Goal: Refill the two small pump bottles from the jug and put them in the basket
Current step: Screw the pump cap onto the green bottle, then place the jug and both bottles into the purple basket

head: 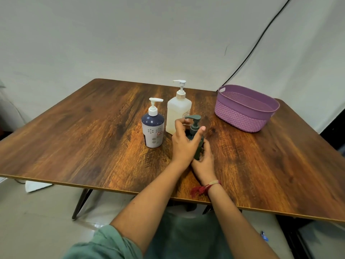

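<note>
Two hands are meeting on the dark green pump bottle (195, 128), which is standing upright on the worktop (93, 137) a little right of centre, just in front of the jug (178, 113). The left hand (183, 144) is wrapping the bottle's neck below the pump head, its fingers curling round the far side and its thumb stretching up along the right side. The right hand (204, 163) is gripping the lower body of the same bottle from the near side, its fingers closing round it, so that only the pump, the neck and a strip of the body are showing. The jug, pale and translucent with a white pump, is standing upright and holding yellowish liquid. The white-and-navy pump bottle (153, 128) is standing just left of the jug, apart from both hands. The purple basket (246, 109) is sitting near the far right corner, well apart from the bottles. A red thread band (205, 187) is circling the right wrist. A black cable (261, 40) is hanging across the white backdrop (130, 34).
</note>
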